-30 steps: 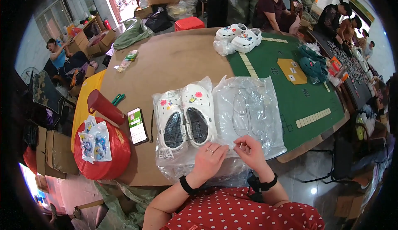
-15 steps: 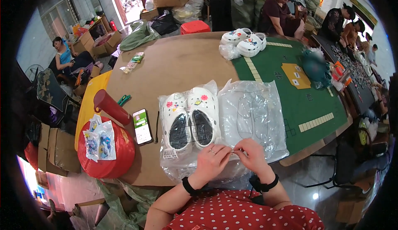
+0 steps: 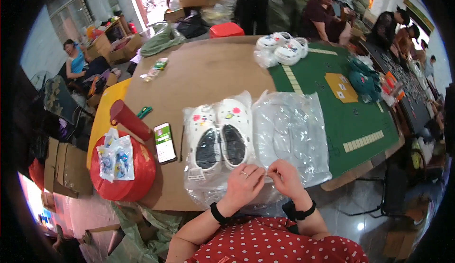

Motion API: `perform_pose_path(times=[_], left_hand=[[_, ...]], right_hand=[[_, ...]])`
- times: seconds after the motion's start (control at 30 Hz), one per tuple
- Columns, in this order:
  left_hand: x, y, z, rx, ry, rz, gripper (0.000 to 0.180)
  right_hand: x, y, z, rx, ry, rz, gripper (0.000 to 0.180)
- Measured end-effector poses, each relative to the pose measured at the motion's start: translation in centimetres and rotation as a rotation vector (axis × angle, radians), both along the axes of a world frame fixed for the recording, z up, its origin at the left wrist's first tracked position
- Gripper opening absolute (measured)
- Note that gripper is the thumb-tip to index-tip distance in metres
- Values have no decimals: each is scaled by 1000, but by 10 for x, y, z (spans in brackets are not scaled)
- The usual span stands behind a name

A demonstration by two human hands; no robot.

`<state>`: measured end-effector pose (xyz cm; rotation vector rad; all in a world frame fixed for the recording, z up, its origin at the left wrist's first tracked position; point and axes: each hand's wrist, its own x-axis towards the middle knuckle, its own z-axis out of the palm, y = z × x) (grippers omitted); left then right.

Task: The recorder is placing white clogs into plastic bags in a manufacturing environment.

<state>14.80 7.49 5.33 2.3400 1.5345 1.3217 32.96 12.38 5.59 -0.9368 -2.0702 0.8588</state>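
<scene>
My left hand and my right hand meet at the table's near edge, fingertips pinched close together. Whatever lies between them is too small and hidden to name. Just beyond my left hand is a pair of white clogs with black insoles and colourful charms, inside a clear plastic bag. To the right, beyond my right hand, a second clear plastic bag lies flat. Loose plastic spreads beneath both wrists.
On the left are a phone, a dark red cup, green-handled scissors and small packets on a red round container. Another pair of white clogs stands at the far side, by a green mat. Other people work further back.
The view has shifted slightly. My hands stay pinched together in nearly the same place, and the bagged clogs have not moved on the table.
</scene>
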Motion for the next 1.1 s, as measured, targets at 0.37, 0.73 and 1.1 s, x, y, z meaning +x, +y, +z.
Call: perform_pose_path(times=[0.37, 0.73, 1.1], left_hand=[[16, -13, -35, 1, -146, -107, 22], [9, -4, -32, -89, -276, -203, 17], [6, -5, -7, -102, -104, -161, 19]], right_hand=[[12, -29, 9, -118, 50, -110, 8], [15, -24, 20, 36, -24, -87, 8], [12, -6, -3, 404, -50, -74, 15]])
